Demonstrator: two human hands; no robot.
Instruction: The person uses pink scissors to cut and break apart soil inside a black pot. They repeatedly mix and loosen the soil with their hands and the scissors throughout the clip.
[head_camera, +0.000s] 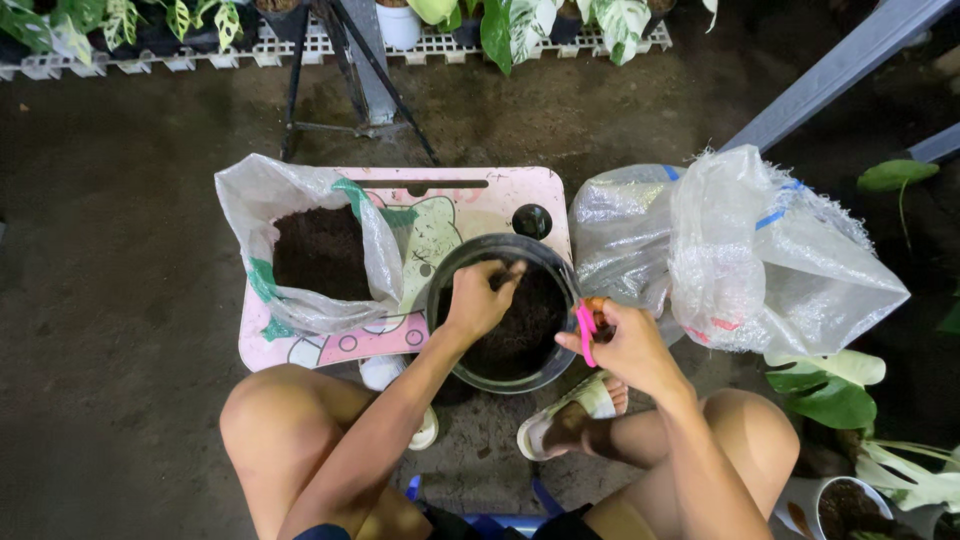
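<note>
While the left hand (478, 300) reached down into the black pot (445, 300), its fingertips were bunched together over the dark soil (525, 325), and whether they pinched anything could not be made out. The right hand (625, 345) was curled around pink-handled scissors (585, 333) at the pot's right rim; only the pink loops showed, the blades being hidden behind the fingers. The handles' long axis ran roughly up and down in the view, from the rim towards the person's knees. The pot sat partly on a pink cartoon-printed tray table (455, 195), its near side hanging past the edge. An open bag of soil (300, 250) stood on the table's left, and a clear woven sack (750, 260) slumped on the right.
</note>
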